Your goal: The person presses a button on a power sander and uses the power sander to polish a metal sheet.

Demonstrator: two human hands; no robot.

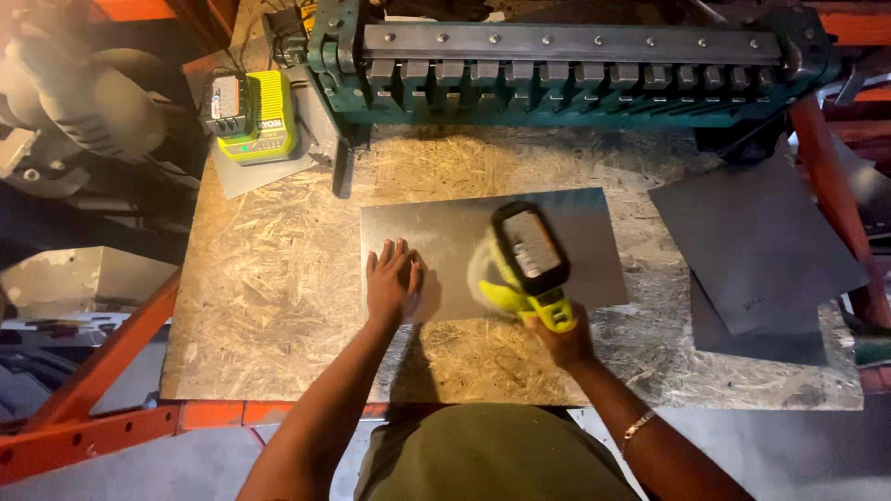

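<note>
A grey metal sheet (445,232) lies flat on the chipboard bench top (269,278). My left hand (392,280) presses flat on the sheet's near left part, fingers spread. My right hand (562,336) grips the handle of a yellow-green cordless power tool (524,260) with a black battery on top. The tool sits on the sheet's near middle and looks blurred, as if moving.
A green and grey sheet-metal brake (566,70) spans the back of the bench. A yellow-green battery charger with a battery (249,116) stands at the back left. Two more dark metal sheets (756,250) lie at the right. Orange rack beams (111,417) frame the bench.
</note>
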